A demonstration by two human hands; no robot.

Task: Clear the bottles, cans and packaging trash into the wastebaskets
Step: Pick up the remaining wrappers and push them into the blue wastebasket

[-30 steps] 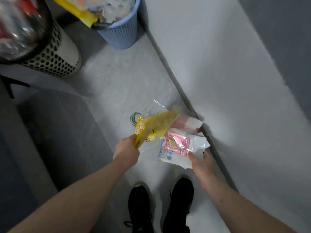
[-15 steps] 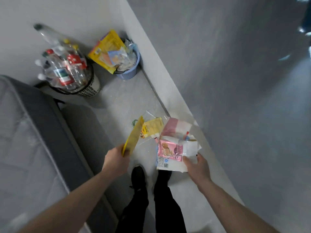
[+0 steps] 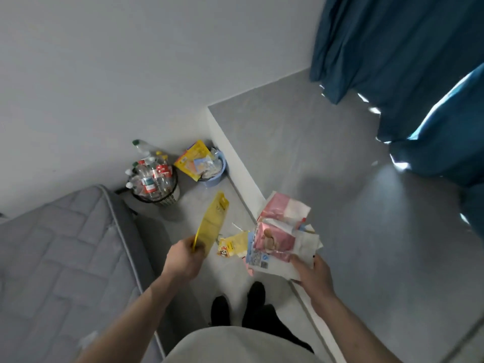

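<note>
**Both hands full of wrappers, bins in the far corner**

So from my head cam I'm looking down at the floor with a handful of trash in each hand. My left hand grips the near end of a long yellow packet, fingers curled round it; the packet sticks up and away, pointing toward the bins. My right hand holds a messy stack of pink-and-white wrappers from underneath, thumb pinching the near edge of the pile. Between the two hands, lower down, there's a small yellow wrapper with a cartoon face on it. Can't tell if it's on the floor or hanging off the stack.

Both wastebaskets sit at the far end by the wall. The black-and-white perforated wastebasket on the left is heaped with plastic bottles, well over the rim. Just right of it, the blue wastebasket is stuffed with packaging, including a big yellow bag poking out.

Grey mattress to my left, a white ledge running from the blue basket toward me, blue curtains at far right. My black shoes show at the bottom.
</note>
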